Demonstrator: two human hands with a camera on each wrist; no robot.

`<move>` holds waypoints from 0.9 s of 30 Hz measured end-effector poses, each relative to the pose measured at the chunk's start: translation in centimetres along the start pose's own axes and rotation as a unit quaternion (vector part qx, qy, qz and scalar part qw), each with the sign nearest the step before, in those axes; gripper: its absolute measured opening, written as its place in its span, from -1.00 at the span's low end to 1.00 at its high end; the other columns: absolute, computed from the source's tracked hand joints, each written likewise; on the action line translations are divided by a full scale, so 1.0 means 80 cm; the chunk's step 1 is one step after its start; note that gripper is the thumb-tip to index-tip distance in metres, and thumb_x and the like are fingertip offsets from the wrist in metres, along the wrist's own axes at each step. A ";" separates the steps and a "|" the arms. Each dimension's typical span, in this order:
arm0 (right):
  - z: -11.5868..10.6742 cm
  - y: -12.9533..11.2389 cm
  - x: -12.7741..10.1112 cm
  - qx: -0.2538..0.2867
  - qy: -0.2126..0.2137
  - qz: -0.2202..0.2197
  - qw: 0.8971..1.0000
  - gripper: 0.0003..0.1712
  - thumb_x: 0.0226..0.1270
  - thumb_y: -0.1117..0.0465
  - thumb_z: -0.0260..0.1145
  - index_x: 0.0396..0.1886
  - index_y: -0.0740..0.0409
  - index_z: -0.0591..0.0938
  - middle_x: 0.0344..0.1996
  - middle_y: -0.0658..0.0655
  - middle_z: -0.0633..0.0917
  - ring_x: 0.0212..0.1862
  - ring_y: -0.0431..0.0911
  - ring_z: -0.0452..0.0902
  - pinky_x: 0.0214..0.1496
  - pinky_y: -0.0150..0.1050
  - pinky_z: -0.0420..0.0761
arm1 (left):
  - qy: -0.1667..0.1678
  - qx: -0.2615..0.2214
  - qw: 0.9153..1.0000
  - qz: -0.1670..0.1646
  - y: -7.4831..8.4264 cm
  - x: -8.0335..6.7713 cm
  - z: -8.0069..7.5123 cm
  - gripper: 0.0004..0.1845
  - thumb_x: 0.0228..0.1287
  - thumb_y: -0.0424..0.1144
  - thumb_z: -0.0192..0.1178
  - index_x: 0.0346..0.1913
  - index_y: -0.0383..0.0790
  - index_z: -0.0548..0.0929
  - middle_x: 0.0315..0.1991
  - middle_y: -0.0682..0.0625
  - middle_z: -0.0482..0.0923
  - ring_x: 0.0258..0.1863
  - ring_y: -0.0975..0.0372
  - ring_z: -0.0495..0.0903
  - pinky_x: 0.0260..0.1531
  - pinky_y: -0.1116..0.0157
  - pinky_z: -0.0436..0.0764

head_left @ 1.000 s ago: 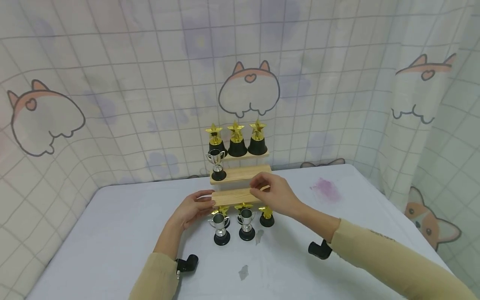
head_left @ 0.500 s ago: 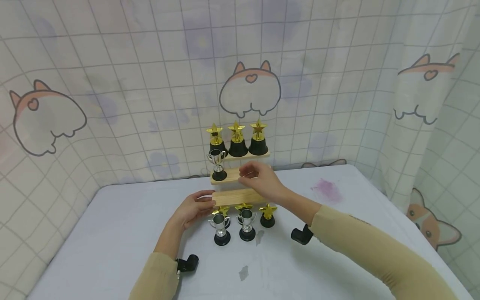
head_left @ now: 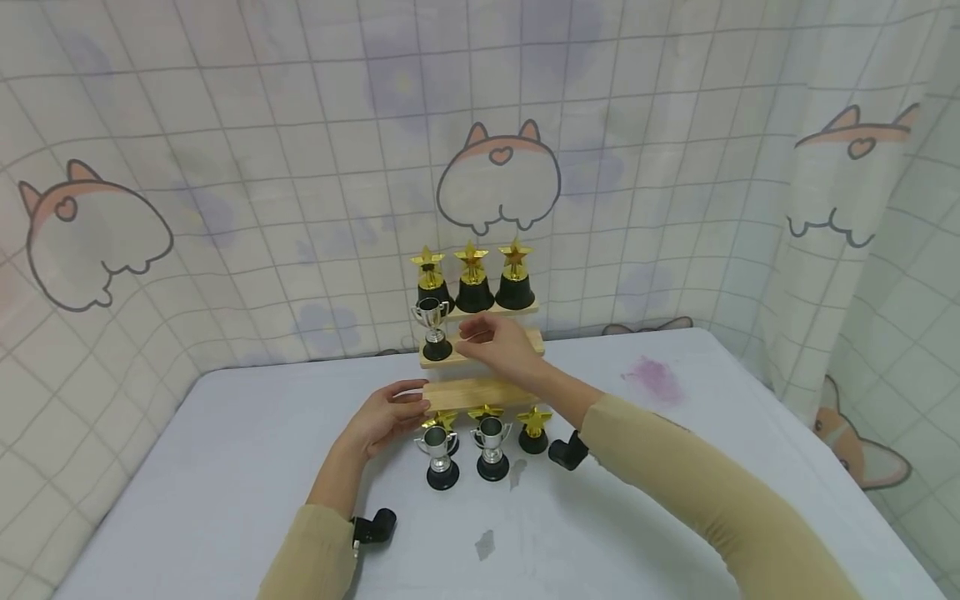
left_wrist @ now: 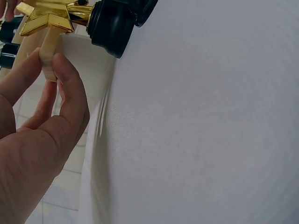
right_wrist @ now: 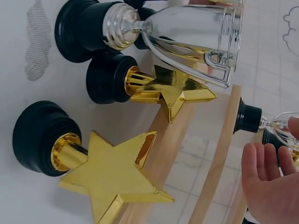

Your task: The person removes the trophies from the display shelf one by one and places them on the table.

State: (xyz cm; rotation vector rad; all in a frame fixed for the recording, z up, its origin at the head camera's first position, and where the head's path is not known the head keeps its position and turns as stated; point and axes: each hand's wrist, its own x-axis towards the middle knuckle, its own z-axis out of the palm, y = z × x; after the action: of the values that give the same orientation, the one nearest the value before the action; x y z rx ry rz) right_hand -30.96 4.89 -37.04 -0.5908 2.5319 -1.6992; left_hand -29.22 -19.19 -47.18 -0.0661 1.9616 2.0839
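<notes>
My left hand point(head_left: 387, 417) pinches the left end of the front wooden shelf board point(head_left: 472, 393) between thumb and fingers; the left wrist view shows the board's end point(left_wrist: 50, 56) in its grip. My right hand point(head_left: 501, 342) is over the middle shelf board point(head_left: 535, 340), fingers loosely bent and holding nothing. Just left of its fingertips, a silver trophy cup point(head_left: 432, 317) with a black base stands upright on that board. In the right wrist view this cup point(right_wrist: 276, 125) is partly behind the right hand point(right_wrist: 273, 191). Three gold star trophies point(head_left: 474, 279) stand on the top board.
On the white table point(head_left: 247, 467), two silver trophy cups point(head_left: 442, 475) stand before the shelf. Three more gold star trophies point(head_left: 534, 423) stand behind and beside them, close under the front board. A patterned curtain point(head_left: 300, 208) hangs behind the table.
My right hand has moved left and slightly back, from over the front board's right part to beside the silver trophy cup on the middle board. My left hand has stayed at the front board's end.
</notes>
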 end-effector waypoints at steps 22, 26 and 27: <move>0.039 0.004 0.038 -0.013 0.019 0.028 0.999 -0.61 0.39 0.18 0.46 0.13 0.22 0.65 0.01 0.12 0.71 0.08 -0.03 0.64 0.11 -0.20 0.67 | -0.010 0.002 1.000 -0.001 0.002 -0.001 -0.003 -0.40 0.41 -0.46 0.27 0.46 -0.38 0.37 0.29 -0.36 0.45 0.01 0.09 0.67 0.10 0.18 0.68; 0.044 0.005 0.042 -0.023 0.022 0.021 0.999 -0.63 0.38 0.19 0.46 0.11 0.23 0.65 -0.01 0.13 0.71 0.06 -0.03 0.64 0.09 -0.21 0.68 | -0.014 -0.001 1.000 -0.002 0.003 -0.001 -0.003 -0.40 0.41 -0.48 0.26 0.46 -0.39 0.36 0.28 -0.36 0.45 0.00 0.10 0.67 0.09 0.18 0.69; 0.045 0.005 0.043 -0.025 0.022 0.020 0.999 -0.64 0.38 0.19 0.46 0.10 0.22 0.66 -0.01 0.13 0.71 0.06 -0.03 0.64 0.09 -0.21 0.68 | -0.014 -0.002 1.000 -0.002 0.003 -0.001 -0.003 -0.40 0.41 -0.49 0.25 0.46 -0.39 0.36 0.28 -0.36 0.46 -0.01 0.10 0.67 0.08 0.18 0.69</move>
State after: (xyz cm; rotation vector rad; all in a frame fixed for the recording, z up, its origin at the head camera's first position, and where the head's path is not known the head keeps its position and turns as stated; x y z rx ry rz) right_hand -33.39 0.72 -38.26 -0.5075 2.6051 -1.6582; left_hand -29.24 -19.42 -46.99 -0.0408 1.9397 2.0741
